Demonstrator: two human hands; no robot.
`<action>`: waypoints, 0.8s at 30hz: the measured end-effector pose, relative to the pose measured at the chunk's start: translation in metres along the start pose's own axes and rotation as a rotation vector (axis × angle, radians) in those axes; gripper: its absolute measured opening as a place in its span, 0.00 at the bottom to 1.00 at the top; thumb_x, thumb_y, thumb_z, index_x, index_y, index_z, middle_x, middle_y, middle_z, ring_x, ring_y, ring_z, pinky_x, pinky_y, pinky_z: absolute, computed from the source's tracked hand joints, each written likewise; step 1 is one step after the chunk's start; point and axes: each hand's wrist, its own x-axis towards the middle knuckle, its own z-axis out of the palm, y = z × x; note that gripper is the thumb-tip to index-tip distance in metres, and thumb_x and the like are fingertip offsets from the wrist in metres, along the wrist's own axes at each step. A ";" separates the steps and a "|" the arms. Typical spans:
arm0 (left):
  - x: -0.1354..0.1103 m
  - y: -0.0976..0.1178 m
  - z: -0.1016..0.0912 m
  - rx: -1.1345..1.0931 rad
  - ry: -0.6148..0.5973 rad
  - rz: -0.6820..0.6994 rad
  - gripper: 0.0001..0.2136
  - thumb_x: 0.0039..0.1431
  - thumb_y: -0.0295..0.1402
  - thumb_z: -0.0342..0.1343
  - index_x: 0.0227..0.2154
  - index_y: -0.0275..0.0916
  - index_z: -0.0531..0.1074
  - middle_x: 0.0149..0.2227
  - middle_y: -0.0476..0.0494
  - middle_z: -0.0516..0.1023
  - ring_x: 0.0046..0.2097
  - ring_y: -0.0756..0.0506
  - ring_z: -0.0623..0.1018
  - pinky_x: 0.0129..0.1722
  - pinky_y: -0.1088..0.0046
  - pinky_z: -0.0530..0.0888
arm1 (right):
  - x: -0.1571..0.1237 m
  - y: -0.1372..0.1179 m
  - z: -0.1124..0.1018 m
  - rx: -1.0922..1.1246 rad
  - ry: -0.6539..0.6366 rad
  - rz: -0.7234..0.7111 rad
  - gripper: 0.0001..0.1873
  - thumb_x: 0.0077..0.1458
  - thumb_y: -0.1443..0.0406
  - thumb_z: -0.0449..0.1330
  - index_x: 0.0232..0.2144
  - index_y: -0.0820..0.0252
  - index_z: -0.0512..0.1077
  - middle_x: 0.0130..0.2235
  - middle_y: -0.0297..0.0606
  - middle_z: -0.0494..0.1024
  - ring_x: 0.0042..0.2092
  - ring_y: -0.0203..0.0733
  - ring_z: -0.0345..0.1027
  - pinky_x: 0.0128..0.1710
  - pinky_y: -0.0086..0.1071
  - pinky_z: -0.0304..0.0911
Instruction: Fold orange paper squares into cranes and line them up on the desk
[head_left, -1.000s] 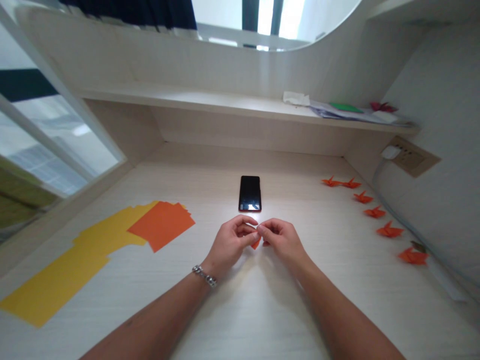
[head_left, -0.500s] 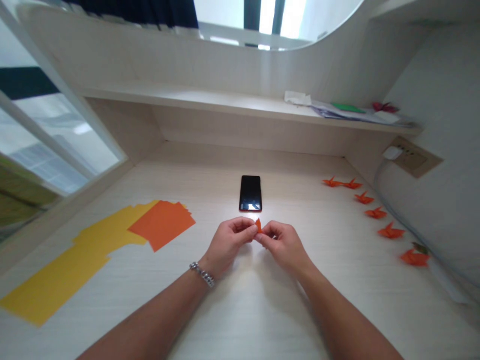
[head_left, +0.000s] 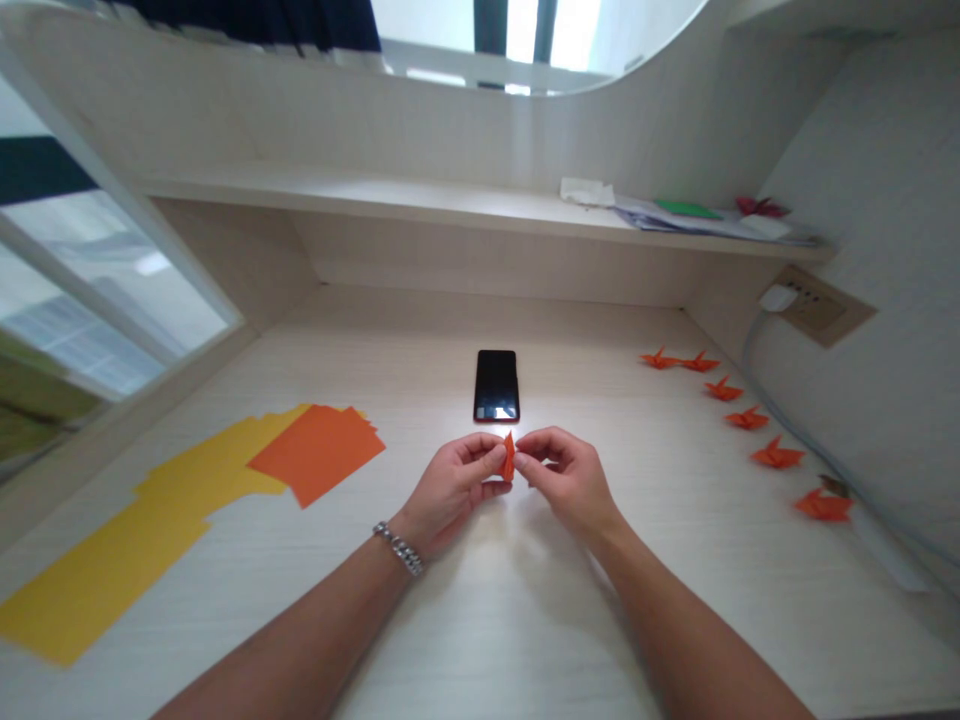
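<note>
A small folded piece of orange paper point(head_left: 509, 458) stands upright between my two hands, just above the pale wooden desk point(head_left: 480, 600). My left hand point(head_left: 453, 487), with a metal bracelet on its wrist, pinches the paper from the left. My right hand point(head_left: 568, 479) pinches it from the right with fingertips closed. A black phone point(head_left: 496, 385) lies flat just beyond my hands.
A stack of orange sheets point(head_left: 317, 450) lies on yellow sheets point(head_left: 120, 545) at the left. Several folded orange paper figures point(head_left: 746, 418) line the desk's right side. A shelf point(head_left: 450, 205) with papers runs across the back; a wall socket point(head_left: 814, 300) with a plugged cable is on the right.
The folded paper has been turned from lying low between my fingers to standing upright. Both hands stayed in the same spot by the phone.
</note>
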 end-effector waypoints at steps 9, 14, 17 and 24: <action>0.002 -0.003 0.001 0.119 0.029 0.024 0.09 0.51 0.35 0.64 0.31 0.35 0.74 0.29 0.46 0.74 0.32 0.50 0.73 0.33 0.74 0.70 | -0.002 -0.006 0.002 -0.191 0.094 -0.116 0.05 0.50 0.69 0.60 0.32 0.59 0.76 0.33 0.37 0.77 0.33 0.38 0.71 0.30 0.29 0.66; 0.003 -0.003 -0.003 0.176 -0.001 0.028 0.09 0.52 0.35 0.63 0.31 0.33 0.75 0.28 0.46 0.74 0.29 0.51 0.71 0.30 0.76 0.68 | -0.002 -0.004 -0.002 -0.215 0.059 -0.138 0.06 0.50 0.70 0.62 0.32 0.59 0.76 0.33 0.37 0.78 0.33 0.38 0.71 0.30 0.29 0.66; 0.003 -0.003 -0.005 0.213 -0.024 0.004 0.09 0.52 0.34 0.63 0.31 0.32 0.76 0.27 0.45 0.74 0.28 0.51 0.70 0.28 0.76 0.66 | -0.001 -0.003 -0.005 -0.263 0.022 -0.172 0.06 0.50 0.71 0.62 0.32 0.58 0.76 0.33 0.36 0.77 0.32 0.37 0.71 0.30 0.29 0.67; 0.002 0.001 -0.005 0.227 -0.027 -0.026 0.09 0.50 0.34 0.64 0.29 0.33 0.77 0.25 0.46 0.74 0.27 0.52 0.69 0.27 0.76 0.65 | 0.000 -0.001 -0.010 -0.403 -0.025 -0.273 0.04 0.50 0.70 0.63 0.31 0.57 0.75 0.31 0.34 0.77 0.30 0.37 0.70 0.30 0.30 0.66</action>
